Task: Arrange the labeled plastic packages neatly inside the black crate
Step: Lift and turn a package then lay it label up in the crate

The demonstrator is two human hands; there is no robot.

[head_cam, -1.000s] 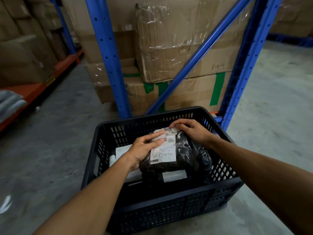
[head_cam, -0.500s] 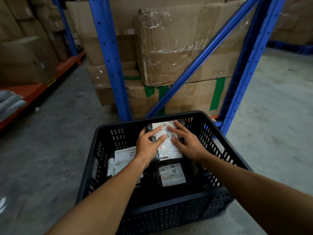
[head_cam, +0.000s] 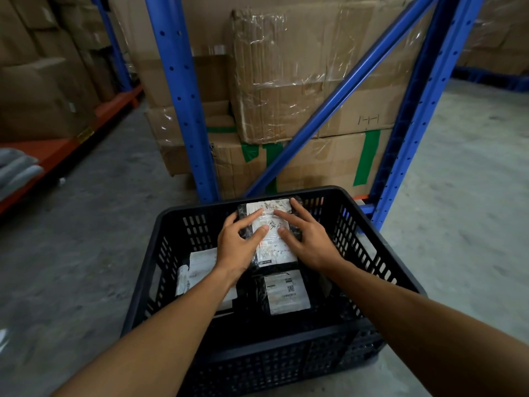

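fingers (head_cam: 259, 214) now spread wider, flattening the package (head_cam: 272, 247) deeper.

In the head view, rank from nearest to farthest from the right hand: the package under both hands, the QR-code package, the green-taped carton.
Measured from the right hand:
1. Package under both hands: touched, at the crate's far wall.
2. QR-code package: just toward the person, lying lower in the black crate.
3. Green-taped carton: beyond the crate, on the rack's bottom level.
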